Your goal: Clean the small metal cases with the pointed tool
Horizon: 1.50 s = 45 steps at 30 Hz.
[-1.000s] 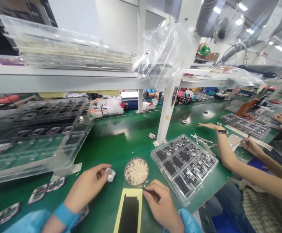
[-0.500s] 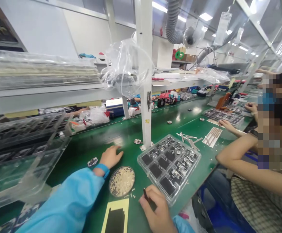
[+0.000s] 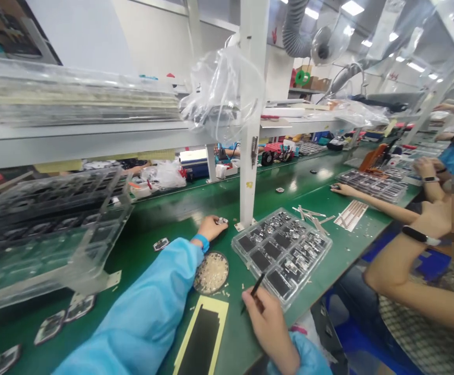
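Note:
My left hand (image 3: pixel 210 227), in a light blue sleeve, reaches far forward over the green bench and closes its fingers on a small silver part (image 3: pixel 222 221) near the white post. My right hand (image 3: pixel 264 317) rests near the front edge and holds dark tweezers (image 3: pixel 255 289), tips pointing up toward a clear tray of black parts (image 3: pixel 281 251). Between my arms sits a round dish of small pale pieces (image 3: pixel 211 272). A yellow-edged black sheet (image 3: pixel 202 337) lies in front of me.
A white post (image 3: pixel 250 120) stands on the bench just right of my left hand. Clear stacked trays (image 3: pixel 47 229) fill the left. Flat parts (image 3: pixel 65 316) lie at the front left. A person sits close on my right, forearm (image 3: pixel 410 291) beside the tray.
My left hand stretched from near me out across the bench to a small part by the post. The view swung right. My right hand raised the tweezers' tips.

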Motion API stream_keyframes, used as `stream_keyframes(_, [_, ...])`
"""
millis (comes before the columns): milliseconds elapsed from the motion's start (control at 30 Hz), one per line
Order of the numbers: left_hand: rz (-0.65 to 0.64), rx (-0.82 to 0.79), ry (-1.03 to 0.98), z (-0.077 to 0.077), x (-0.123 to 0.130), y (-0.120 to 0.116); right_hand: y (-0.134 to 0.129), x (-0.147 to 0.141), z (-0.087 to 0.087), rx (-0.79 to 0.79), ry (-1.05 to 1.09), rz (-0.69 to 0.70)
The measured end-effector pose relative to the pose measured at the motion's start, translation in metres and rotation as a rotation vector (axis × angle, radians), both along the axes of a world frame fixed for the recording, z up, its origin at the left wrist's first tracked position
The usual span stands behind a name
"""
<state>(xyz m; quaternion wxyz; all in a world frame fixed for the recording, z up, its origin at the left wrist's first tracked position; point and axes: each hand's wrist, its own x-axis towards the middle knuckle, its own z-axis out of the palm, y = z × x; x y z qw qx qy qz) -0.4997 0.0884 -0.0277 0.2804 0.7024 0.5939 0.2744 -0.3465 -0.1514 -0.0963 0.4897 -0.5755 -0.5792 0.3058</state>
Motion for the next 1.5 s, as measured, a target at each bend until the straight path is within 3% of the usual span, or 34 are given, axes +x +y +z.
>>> stream_keyframes(133, [-0.119,-0.172,-0.318,0.001,-0.055,-0.075,0.002,0.0,-0.003,-0.066,0.053,0.026])
stream_keyframes(267, [-0.203,-0.372,-0.519,-0.013,-0.102,-0.166,0.004,0.001,-0.007,-0.107,0.023,0.049])
stream_keyframes(400, [-0.185,-0.561,-0.792,-0.031,-0.117,-0.214,0.007,-0.003,-0.003,-0.147,0.037,0.061])
stream_keyframes(633, [-0.083,-0.466,-0.654,-0.046,-0.109,-0.232,0.006,-0.044,0.007,-0.241,0.232,0.22])
stream_keyframes(867, [-0.152,-0.649,-0.675,-0.047,-0.1,-0.251,0.016,-0.061,0.012,-0.16,0.151,0.269])
stream_keyframes(1000, [-0.114,-0.646,-0.736,-0.043,-0.1,-0.249,0.027,-0.061,0.017,-0.131,0.189,0.304])
stream_keyframes(1167, [-0.036,-0.555,-0.717,-0.038,-0.109,-0.24,0.031,-0.066,0.011,-0.189,0.175,0.322])
stream_keyframes(1300, [0.01,-0.45,-0.638,-0.046,-0.118,-0.231,0.03,-0.068,0.006,-0.183,0.131,0.301])
stream_keyframes(1500, [0.021,-0.422,-0.483,-0.059,-0.122,-0.227,0.03,-0.069,0.01,-0.144,0.06,0.291])
